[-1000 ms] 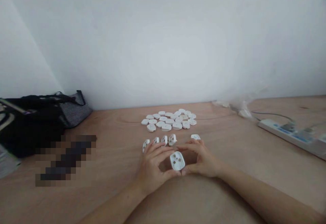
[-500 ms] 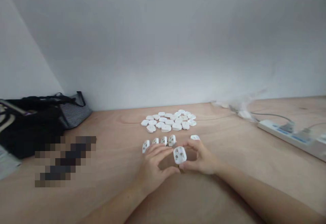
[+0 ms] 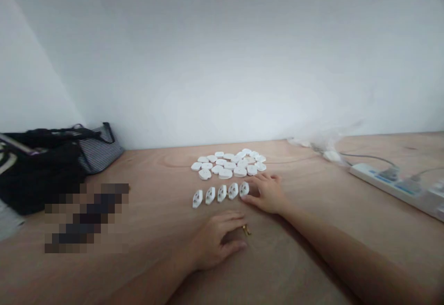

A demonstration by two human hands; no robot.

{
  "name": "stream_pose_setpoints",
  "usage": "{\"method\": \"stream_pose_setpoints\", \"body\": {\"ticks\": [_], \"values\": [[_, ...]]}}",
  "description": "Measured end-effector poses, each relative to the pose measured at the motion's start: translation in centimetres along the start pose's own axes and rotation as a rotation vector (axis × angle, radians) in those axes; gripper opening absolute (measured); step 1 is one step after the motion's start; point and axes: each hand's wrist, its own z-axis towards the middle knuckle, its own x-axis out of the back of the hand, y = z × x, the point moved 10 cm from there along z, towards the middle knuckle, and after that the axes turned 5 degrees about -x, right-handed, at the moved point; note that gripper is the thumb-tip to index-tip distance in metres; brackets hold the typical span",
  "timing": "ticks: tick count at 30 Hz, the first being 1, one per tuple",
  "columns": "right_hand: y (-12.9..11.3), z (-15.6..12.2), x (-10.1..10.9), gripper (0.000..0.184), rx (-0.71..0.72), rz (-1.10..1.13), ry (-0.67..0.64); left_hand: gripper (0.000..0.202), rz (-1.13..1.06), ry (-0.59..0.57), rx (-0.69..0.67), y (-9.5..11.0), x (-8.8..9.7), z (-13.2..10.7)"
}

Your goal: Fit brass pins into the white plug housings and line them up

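Observation:
A row of several white plug covers (image 3: 220, 193) stands on edge on the wooden table (image 3: 145, 212). My right hand (image 3: 266, 192) is curled at the row's right end, its fingertips on the last white cover (image 3: 243, 188). Behind the row lies a flat pile of more white covers (image 3: 227, 163). My left hand (image 3: 215, 239) rests on the table nearer to me, fingers bent, with a small brass piece (image 3: 246, 229) pinched at its fingertips.
A black bag (image 3: 38, 171) and a striped pouch (image 3: 99, 150) sit at the left by the wall, with a blurred dark object (image 3: 86, 217) in front of them. A white power strip (image 3: 395, 186) with cables and a clear plastic bag (image 3: 326, 145) lie at the right.
The white cover held between both hands has gone forward with my right hand and now stands at the row's right end. My left hand pulled back towards me with a brass piece.

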Motion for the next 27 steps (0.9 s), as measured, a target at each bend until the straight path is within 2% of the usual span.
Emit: {"method": "stream_pose_setpoints", "body": {"ticks": [4,8,12,15,19,22,24,27], "values": [[1.6,0.2,0.4,0.075,-0.036,-0.03,-0.033,0.047,0.015,0.004,0.043,-0.4,0.2,-0.2],[4.3,0.0,0.6,0.066,-0.054,-0.074,-0.142,0.045,0.01,0.005,0.034,-0.5,0.2,-0.3],[5.2,-0.9,0.8,0.047,-0.026,-0.072,-0.229,0.033,-0.008,0.032,0.007,-0.7,0.2,-0.2],[4.1,-1.6,0.8,0.044,0.004,-0.056,-0.269,0.029,-0.014,0.068,0.02,-1.0,0.5,-0.1],[0.6,-2.8,0.3,0.048,0.095,0.026,-0.334,0.035,0.018,0.044,0.015,-0.7,0.3,0.0],[-1.8,-3.6,0.1,0.052,0.177,0.105,-0.348,0.033,0.054,0.025,-0.013,-0.1,0.2,0.2],[-2.3,-3.8,0.2,0.058,0.197,0.134,-0.346,0.03,0.047,0.041,-0.024,0.1,0.4,0.2],[-1.8,-3.9,0.2,0.065,0.192,0.155,-0.371,0.024,0.012,0.085,-0.008,-0.3,1.0,0.2]]}}
